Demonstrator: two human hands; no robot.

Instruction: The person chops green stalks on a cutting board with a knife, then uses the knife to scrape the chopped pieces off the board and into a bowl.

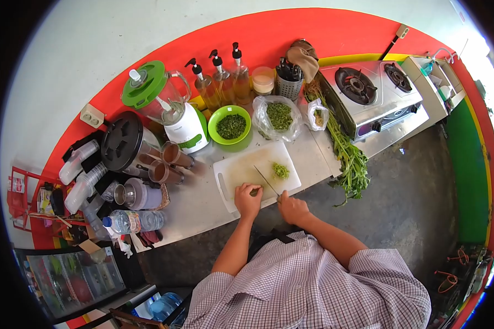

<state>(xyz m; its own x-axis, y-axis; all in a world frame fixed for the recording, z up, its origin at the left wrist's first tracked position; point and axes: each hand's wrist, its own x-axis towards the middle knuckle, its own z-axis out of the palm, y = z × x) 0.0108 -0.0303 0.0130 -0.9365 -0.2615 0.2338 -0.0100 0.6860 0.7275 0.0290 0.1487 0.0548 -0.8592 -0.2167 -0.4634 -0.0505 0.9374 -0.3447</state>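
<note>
A white cutting board [233, 171] lies near the front edge of the metal counter. My right hand [292, 208] is closed round the handle of a kitchen knife [265, 178], its blade pointing away over the board. On the board's lower left my left hand [248, 199] has its fingers curled at the board's front edge. Something small and dark green [254, 192] shows between those fingers; its kind is hard to make out. To the right of the blade sits a small heap of chopped light-green pieces [280, 170].
Behind the board stand a green bowl of chopped greens [230, 127], a plastic bag of greens [280, 116], a blender [173, 118] and pump bottles [223, 82]. Leafy stalks [350, 162] hang over the counter edge beside the gas stove [373, 96]. Cups [164, 172] and a water bottle [134, 221] stand left.
</note>
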